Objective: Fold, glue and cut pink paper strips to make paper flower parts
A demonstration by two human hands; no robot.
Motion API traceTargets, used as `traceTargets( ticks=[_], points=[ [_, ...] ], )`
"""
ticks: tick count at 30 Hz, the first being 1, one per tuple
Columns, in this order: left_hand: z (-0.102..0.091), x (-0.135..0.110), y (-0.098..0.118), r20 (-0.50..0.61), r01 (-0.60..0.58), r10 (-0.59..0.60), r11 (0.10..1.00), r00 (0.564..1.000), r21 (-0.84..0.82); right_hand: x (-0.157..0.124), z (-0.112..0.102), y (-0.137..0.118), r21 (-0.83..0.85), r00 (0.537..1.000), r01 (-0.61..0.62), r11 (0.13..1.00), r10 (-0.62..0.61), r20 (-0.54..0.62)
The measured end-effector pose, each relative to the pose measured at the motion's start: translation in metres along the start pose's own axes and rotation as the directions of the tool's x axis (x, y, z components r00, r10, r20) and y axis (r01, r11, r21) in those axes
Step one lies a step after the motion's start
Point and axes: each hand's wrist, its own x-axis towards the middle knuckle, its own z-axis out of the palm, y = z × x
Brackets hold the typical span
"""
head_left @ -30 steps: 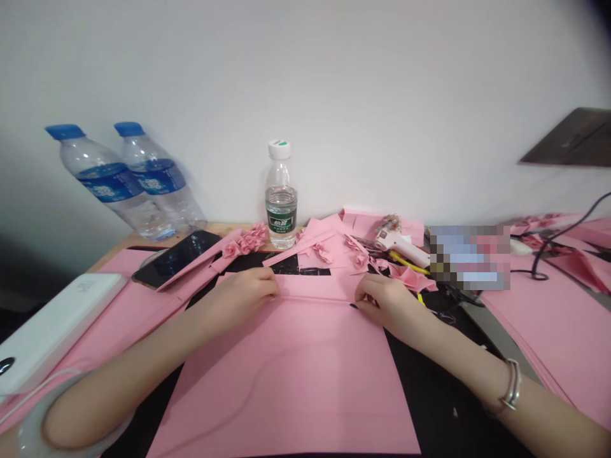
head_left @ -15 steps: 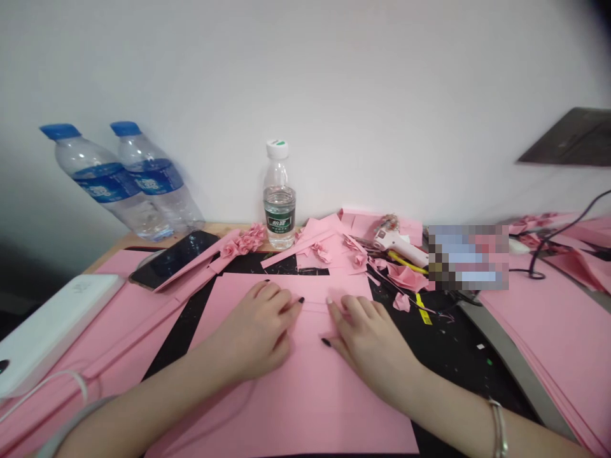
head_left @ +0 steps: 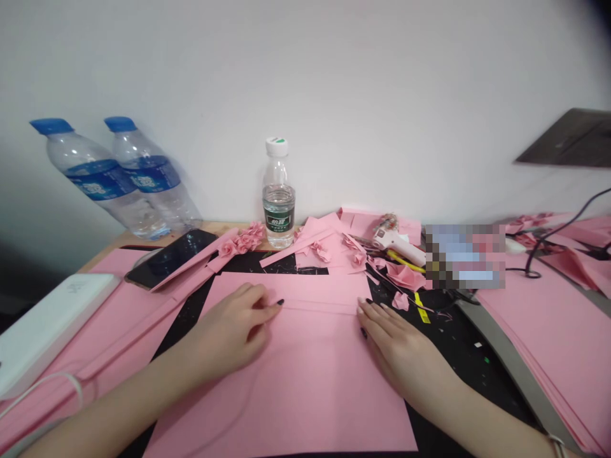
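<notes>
**White wall, crowded surface: the hands have parted along the fold**

A plain white wall (head_left: 334, 95) backs the wooden surface (head_left: 219, 225), which is mostly covered by a black mat (head_left: 443, 350) and loose pink paper. In the middle, right in front of the person, lies the large pink sheet (head_left: 296, 375), matte and smooth, with a narrow strip turned over along its far edge.

Half a second ago both hands sat close together at the centre of that fold (head_left: 317, 306). Now they are well apart. The left hand (head_left: 229, 327) has slid leftward, and its dark-nailed fingertip touches the left end of the crease. The right hand (head_left: 405, 353) has moved out to the sheet's right edge. Both lie palm-down with fingers released, pressing the paper and gripping nothing. The sheet itself has not shifted.

Behind the sheet are small crumpled paper roses (head_left: 244, 240) and straight-cut pink strips. A small clear water bottle (head_left: 279, 203) with a white cap and dark label stands upright at the wall. Two large clear bottles (head_left: 109, 184) with blue caps stand at the far left. A glossy black phone (head_left: 167, 259) lies under a pink strip, and a white glue gun (head_left: 398, 243) lies among scraps to the right. A smooth white slab-shaped device (head_left: 48, 324) rests at the left edge.
</notes>
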Motion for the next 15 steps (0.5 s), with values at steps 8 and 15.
traceTargets(
  ticks=[8,15],
  points=[
    [-0.013,0.028,-0.027,0.05,0.0,0.011,0.98,0.999,-0.198,0.036,-0.009,0.019,0.264,0.979,-0.204,0.943,0.188,0.085],
    [-0.017,0.048,-0.035,0.168,0.129,-0.071,0.921,0.983,-0.367,0.053,-0.005,0.047,0.578,0.881,-0.454,0.678,0.249,0.402]
  ],
)
